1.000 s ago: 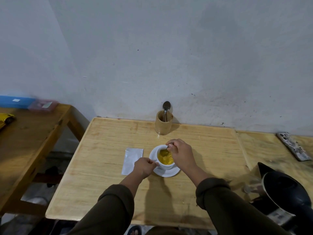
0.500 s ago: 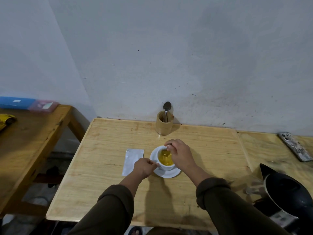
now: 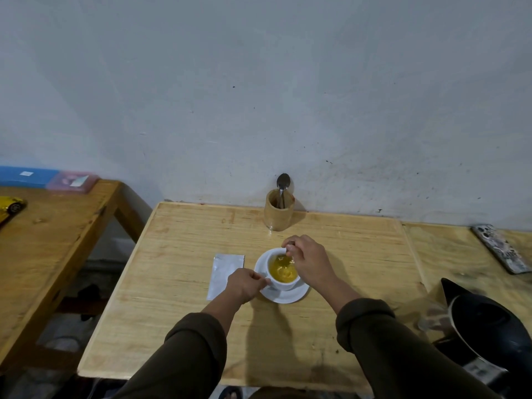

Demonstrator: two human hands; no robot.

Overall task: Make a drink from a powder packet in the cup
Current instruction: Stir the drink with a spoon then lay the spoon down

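**Spoon in the cup, both hands on it**

I see the white cup [image 3: 283,279] sitting on its white saucer [image 3: 288,295] just right of the centre of the frame, on the pale wooden surface [image 3: 184,321]. It is filled with a yellow drink [image 3: 282,272]. My right hand [image 3: 311,262] arches over the cup's far rim, fingers [image 3: 289,249] pressed together and pinching the handle of a spoon [image 3: 283,259] whose lower end dips into the liquid. My left hand [image 3: 244,285] is at the cup's left side, its fingers curled and pinching at the cup where the handle would be; I cannot tell the exact grip, as the hand covers it.

Just left of the saucer, partly under my left hand, a silver packet [image 3: 226,273] lies flat. Above the cup, against the grey wall, a wooden holder [image 3: 279,213] stands upright with a second spoon [image 3: 283,182] in it.

At the lower right of the frame sits a dark kettle [image 3: 486,332]. At the right edge a patterned phone [image 3: 502,249] lies flat. At the left, well apart, a second wooden table [image 3: 51,240] carries a blue box [image 3: 26,177], a pink box [image 3: 72,182] and a yellow toy car [image 3: 10,204].
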